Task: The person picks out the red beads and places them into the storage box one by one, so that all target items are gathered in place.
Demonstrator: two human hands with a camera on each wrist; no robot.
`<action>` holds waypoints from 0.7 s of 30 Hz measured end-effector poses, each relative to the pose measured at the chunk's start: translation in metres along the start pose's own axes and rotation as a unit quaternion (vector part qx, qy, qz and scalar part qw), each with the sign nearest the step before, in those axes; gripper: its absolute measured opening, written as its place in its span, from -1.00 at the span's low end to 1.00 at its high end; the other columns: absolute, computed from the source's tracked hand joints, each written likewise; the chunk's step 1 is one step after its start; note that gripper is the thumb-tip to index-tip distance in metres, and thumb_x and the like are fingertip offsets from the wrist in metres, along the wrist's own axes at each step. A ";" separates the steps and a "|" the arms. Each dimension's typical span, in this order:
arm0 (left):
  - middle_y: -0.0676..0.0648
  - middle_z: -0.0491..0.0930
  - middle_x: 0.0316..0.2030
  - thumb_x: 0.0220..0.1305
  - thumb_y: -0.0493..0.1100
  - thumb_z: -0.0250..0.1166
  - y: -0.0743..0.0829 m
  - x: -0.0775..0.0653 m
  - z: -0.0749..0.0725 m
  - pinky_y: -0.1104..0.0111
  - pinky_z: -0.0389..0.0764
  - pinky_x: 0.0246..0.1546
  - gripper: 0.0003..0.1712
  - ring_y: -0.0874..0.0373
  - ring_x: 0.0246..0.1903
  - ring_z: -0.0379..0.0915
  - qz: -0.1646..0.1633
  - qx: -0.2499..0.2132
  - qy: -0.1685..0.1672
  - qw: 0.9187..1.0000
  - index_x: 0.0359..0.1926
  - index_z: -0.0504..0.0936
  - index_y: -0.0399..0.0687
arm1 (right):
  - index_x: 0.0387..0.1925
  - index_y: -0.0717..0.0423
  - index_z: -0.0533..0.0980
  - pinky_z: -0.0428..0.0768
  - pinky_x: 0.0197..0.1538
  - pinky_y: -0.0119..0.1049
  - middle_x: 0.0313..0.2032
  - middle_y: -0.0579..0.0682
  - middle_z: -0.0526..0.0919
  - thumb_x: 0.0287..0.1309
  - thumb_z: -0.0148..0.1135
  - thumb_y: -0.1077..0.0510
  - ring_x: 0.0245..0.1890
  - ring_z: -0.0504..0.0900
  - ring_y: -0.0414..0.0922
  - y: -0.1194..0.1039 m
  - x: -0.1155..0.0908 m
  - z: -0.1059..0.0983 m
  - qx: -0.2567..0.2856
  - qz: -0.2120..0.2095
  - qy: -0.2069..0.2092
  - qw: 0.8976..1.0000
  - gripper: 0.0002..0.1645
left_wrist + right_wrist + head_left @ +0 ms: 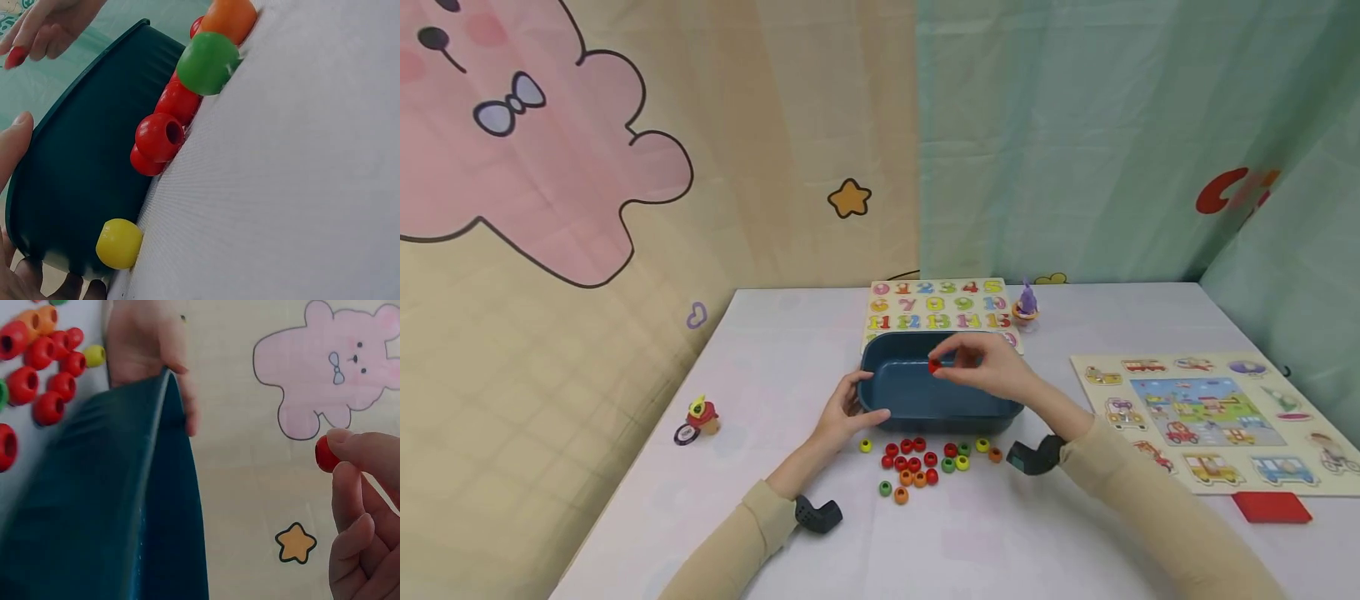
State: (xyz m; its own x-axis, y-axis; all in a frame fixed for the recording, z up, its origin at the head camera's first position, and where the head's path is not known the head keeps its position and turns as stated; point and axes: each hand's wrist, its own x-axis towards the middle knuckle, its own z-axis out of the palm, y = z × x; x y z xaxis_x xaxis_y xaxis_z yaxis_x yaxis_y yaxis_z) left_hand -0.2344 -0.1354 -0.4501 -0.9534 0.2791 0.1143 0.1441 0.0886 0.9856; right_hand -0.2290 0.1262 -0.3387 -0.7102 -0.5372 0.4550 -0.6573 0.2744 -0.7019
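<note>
A red bead [325, 454] is pinched between the thumb and fingertip of my right hand [988, 365], which is over the dark blue basin [936, 423]. My left hand [842, 415] grips the basin's left end, thumb near the front rim and fingers round the side. In the head view the inside of the basin shows no beads. Loose red, orange, green and yellow beads lie on the table in front of it, among them a yellow bead [119, 244] by the left hand and a green bead [207, 64].
Behind the basin lies a number puzzle board [936, 304], with a purple-topped toy [1027, 304] beside it. A vehicle picture board [1217, 421] and a red flat piece [1272, 507] are at the right. A small red and yellow toy [702, 415] stands at the left.
</note>
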 end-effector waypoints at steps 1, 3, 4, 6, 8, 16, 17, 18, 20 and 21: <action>-0.12 0.20 0.24 -0.01 -0.25 0.36 -0.003 0.001 0.000 0.15 0.13 0.20 -0.25 -0.01 0.20 0.12 -0.002 -0.007 0.002 1.000 0.20 0.20 -0.08 | -0.24 0.16 0.56 0.44 -0.56 -0.36 -0.38 -0.02 0.61 -0.06 0.31 0.27 -0.61 0.43 -0.12 0.008 0.010 0.001 0.012 0.022 -0.003 1.000 -0.75; -0.08 0.23 0.23 -0.01 -0.24 0.36 -0.005 0.002 0.000 0.17 0.17 0.18 -0.26 0.01 0.17 0.17 -0.006 -0.012 0.006 1.000 0.19 0.22 -0.01 | -0.22 0.12 0.56 0.48 -0.50 -0.36 -0.33 -0.03 0.61 -0.03 0.30 0.20 -0.57 0.47 -0.11 0.026 0.029 0.005 0.036 0.054 -0.011 0.998 -0.74; -0.06 0.24 0.22 -0.02 -0.23 0.37 -0.006 0.002 0.001 0.18 0.20 0.17 -0.26 0.02 0.16 0.20 -0.007 -0.013 0.009 1.000 0.18 0.23 0.02 | -0.21 0.10 0.56 0.50 -0.48 -0.35 -0.31 -0.04 0.61 -0.03 0.31 0.17 -0.55 0.49 -0.10 0.036 0.038 0.008 0.047 0.068 -0.015 0.996 -0.72; -0.04 0.25 0.21 -0.04 -0.19 0.38 -0.006 0.002 0.001 0.20 0.23 0.15 -0.26 0.04 0.14 0.22 -0.007 -0.013 0.012 1.000 0.17 0.24 0.06 | -0.20 0.09 0.56 0.55 -0.42 -0.32 -0.28 -0.04 0.62 -0.05 0.33 0.12 -0.52 0.53 -0.10 0.055 0.054 0.015 0.064 0.084 -0.022 0.994 -0.69; 0.00 0.24 0.22 -0.06 -0.15 0.40 -0.007 0.002 0.001 0.24 0.25 0.14 -0.26 0.08 0.14 0.23 -0.005 -0.010 0.014 1.000 0.15 0.26 0.10 | -0.20 0.10 0.56 0.58 -0.36 -0.29 -0.27 -0.02 0.62 -0.08 0.34 0.09 -0.48 0.58 -0.09 0.070 0.065 0.022 0.074 0.097 -0.031 0.992 -0.67; 0.01 0.22 0.23 -0.05 -0.12 0.40 -0.010 0.002 0.002 0.28 0.25 0.13 -0.27 0.10 0.16 0.21 -0.002 -0.010 0.011 1.000 0.15 0.25 0.11 | -0.26 0.14 0.58 0.58 -0.25 -0.29 -0.29 -0.01 0.63 -0.11 0.37 0.14 -0.35 0.61 -0.13 0.106 0.082 0.043 0.083 0.142 -0.077 0.983 -0.70; 0.00 0.22 0.23 -0.05 -0.14 0.39 -0.010 0.002 0.002 0.29 0.26 0.13 -0.27 0.09 0.16 0.22 0.000 -0.011 0.011 1.000 0.16 0.25 0.09 | -0.26 0.15 0.59 0.58 -0.24 -0.29 -0.30 -0.01 0.63 -0.11 0.37 0.16 -0.34 0.61 -0.13 0.108 0.083 0.045 0.075 0.144 -0.080 0.983 -0.71; -0.03 0.22 0.23 -0.04 -0.16 0.39 -0.009 0.002 0.002 0.27 0.27 0.12 -0.26 0.07 0.16 0.21 0.003 -0.014 0.009 1.000 0.17 0.24 0.05 | -0.27 0.14 0.59 0.58 -0.24 -0.30 -0.31 -0.01 0.64 -0.12 0.37 0.17 -0.33 0.60 -0.14 0.110 0.084 0.047 0.064 0.145 -0.086 0.984 -0.72; -0.06 0.22 0.23 -0.03 -0.18 0.38 -0.008 0.002 0.002 0.28 0.30 0.10 -0.25 0.05 0.15 0.22 0.005 -0.020 0.005 1.000 0.19 0.22 -0.01 | -0.28 0.12 0.59 0.57 -0.22 -0.33 -0.32 -0.05 0.63 -0.11 0.36 0.18 -0.32 0.59 -0.18 0.113 0.085 0.051 0.031 0.148 -0.104 0.983 -0.75; -0.09 0.22 0.23 -0.02 -0.20 0.37 -0.008 0.002 0.001 0.27 0.30 0.10 -0.24 0.03 0.15 0.23 0.006 -0.025 0.002 1.000 0.20 0.20 -0.06 | -0.29 0.11 0.60 0.56 -0.22 -0.34 -0.33 -0.07 0.63 -0.10 0.36 0.18 -0.32 0.58 -0.19 0.114 0.086 0.053 0.011 0.152 -0.115 0.982 -0.76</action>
State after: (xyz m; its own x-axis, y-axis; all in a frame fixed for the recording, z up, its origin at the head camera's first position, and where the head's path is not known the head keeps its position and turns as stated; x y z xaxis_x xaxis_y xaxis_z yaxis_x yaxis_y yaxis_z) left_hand -0.2367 -0.1342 -0.4577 -0.9525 0.2768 0.1272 0.1431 0.0381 0.9890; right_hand -0.3512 0.0688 -0.4088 -0.7950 -0.6001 0.0888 -0.4166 0.4337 -0.7990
